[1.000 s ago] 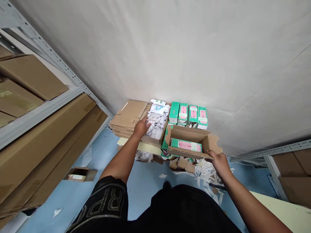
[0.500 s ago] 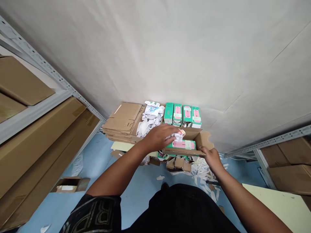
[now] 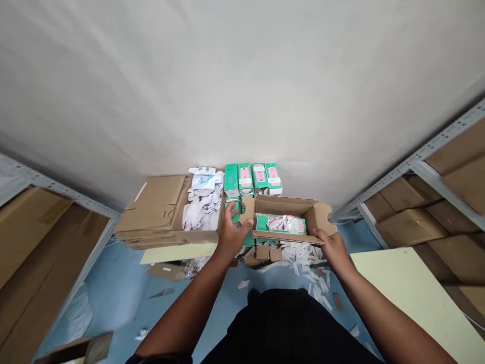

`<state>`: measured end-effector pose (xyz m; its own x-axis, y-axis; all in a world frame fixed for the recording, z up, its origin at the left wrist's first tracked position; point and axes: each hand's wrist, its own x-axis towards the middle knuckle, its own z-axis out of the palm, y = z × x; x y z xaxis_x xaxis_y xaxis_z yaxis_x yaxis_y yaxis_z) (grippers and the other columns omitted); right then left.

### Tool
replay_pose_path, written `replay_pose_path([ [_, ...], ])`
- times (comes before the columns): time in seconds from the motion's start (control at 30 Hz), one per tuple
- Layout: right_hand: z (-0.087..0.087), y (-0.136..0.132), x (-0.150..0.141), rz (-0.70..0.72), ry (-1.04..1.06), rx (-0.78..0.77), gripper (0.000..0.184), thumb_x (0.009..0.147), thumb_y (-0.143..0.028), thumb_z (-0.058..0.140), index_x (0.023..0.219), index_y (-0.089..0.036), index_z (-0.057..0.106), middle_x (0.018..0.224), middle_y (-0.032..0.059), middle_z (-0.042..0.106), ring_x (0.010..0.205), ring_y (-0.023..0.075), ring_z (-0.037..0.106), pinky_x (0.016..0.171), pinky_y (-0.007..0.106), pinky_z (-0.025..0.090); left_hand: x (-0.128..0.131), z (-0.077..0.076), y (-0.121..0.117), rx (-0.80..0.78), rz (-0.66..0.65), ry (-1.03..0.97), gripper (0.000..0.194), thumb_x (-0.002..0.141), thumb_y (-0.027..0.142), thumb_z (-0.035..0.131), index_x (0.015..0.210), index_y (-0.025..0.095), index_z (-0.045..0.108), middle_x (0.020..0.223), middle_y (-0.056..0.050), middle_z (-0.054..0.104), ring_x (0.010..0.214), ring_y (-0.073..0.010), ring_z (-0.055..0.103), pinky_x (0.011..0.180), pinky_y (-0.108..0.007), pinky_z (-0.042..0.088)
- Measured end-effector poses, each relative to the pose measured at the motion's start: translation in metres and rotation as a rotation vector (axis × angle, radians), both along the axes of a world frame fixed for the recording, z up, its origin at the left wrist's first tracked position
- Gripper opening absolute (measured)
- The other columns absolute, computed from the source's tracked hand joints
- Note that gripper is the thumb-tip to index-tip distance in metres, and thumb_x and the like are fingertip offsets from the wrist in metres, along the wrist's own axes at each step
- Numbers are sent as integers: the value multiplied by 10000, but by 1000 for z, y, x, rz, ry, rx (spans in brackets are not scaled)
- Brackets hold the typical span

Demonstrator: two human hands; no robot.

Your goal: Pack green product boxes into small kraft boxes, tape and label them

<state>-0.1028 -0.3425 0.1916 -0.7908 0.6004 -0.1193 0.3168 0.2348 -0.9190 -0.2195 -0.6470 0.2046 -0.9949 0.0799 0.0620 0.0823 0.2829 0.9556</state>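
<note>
In my right hand is the right end of an open cardboard box, thumb inside the near wall and fingers underneath. My left hand is at the box's left end, fingers apart, its thumb at the left flap. Inside the box lies a green and pink packet with crumpled printed paper on top. Behind the box stand several green and pink packets in a row. To their left, a carton of crumpled white paper sits beside stacked flat cardboard.
Shelves with brown cartons stand at left and right. A pale yellow board lies at lower right. White paper strips litter the blue floor. A grey wall rises behind.
The crumpled paper has left my left hand and rests on the packet in the box. My left hand has moved to the box's left flap. The view has shifted rightward.
</note>
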Motion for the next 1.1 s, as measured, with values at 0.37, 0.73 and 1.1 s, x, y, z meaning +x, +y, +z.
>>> replay_pose_path([
  [0.37,-12,93,128,-259,-138,18,404,762,-529,672,845,-146,768,853,106,787,858,301,735,700,319,531,41,-10,164,-64,-532,-83,412,963,545,491,1045,210,717,977,-54,773,1034,-277,692,968,-399,520],
  [0.73,-80,216,318,-787,-114,-173,835,701,-542,739,1411,-143,559,1149,115,760,1070,325,712,855,363,565,148,-57,392,-60,-928,-127,416,968,478,488,1214,202,678,1233,-82,750,1173,-275,676,1065,-422,479],
  [1.1,-122,264,425,-1048,-97,-315,732,794,-533,613,1428,-175,551,1280,122,690,1117,310,672,944,399,530,233,-120,553,-26,-1284,-425,586,913,568,579,1341,173,644,1315,-114,723,1188,-308,681,1096,-470,473],
])
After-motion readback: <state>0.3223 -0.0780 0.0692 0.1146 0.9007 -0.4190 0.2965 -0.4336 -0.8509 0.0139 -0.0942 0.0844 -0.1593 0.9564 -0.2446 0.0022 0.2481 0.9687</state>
